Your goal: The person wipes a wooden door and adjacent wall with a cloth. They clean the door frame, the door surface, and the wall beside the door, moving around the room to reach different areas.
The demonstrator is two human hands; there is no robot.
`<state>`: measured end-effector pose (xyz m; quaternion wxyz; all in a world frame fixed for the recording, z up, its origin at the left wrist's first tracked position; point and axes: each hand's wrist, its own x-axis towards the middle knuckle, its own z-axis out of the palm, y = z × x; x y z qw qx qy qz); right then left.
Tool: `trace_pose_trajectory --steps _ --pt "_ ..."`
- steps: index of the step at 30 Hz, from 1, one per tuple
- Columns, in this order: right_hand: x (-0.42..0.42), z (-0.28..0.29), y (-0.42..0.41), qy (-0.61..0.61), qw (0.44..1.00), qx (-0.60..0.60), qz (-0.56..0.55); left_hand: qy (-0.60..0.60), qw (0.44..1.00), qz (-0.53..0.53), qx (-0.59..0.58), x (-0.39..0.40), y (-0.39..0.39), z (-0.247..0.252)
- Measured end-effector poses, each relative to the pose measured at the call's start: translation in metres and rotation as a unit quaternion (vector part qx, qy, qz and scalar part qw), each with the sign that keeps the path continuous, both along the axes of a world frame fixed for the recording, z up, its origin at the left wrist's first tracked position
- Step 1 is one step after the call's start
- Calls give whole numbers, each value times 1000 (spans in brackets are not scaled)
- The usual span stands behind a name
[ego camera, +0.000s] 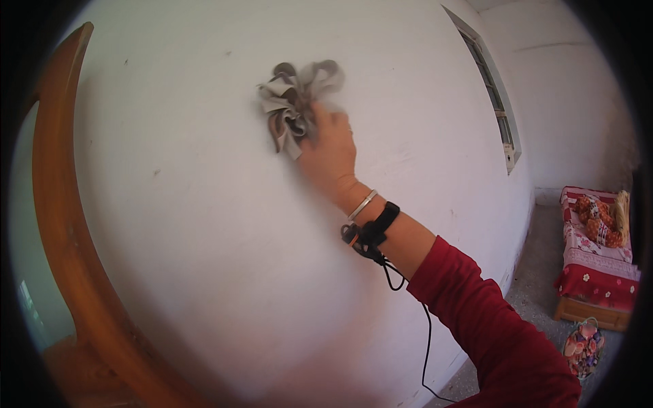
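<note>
My right hand (329, 153) grips a bunched bundle of grey and brown cloth strips (291, 107) and holds it against the white wall (214, 229). The strips fan out in loops beyond my fingers, and their upper right part is blurred. Around my wrist are a silver bangle (362, 205) and a black strap (380, 224) with a cable (427, 336) hanging from it. A red sleeve covers the forearm from below the wrist. My left hand is out of view.
A curved wooden frame with a glass or mirror panel (66, 204) stands close on the left. Far right, a wooden bed (594, 311) carries a red and pink cover and patterned bundles. A bag of mixed items (584, 349) sits on the floor beside it. A barred window (490, 92) opens in the wall.
</note>
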<state>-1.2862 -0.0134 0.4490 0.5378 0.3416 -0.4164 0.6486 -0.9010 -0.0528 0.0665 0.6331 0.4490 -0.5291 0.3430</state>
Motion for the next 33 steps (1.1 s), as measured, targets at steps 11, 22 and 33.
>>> trace_pose_trajectory --steps 11,22,33 --pt "151 5 23 280 959 17 -36 -37 999 -3 -24 22 76 87" --pt "110 -115 -90 404 905 104 -85 -23 1000 -11 -10 -16 -48 4" --pt "-36 -129 -31 103 982 90 -128 -6 1000 1 27 -15 -46 -8"
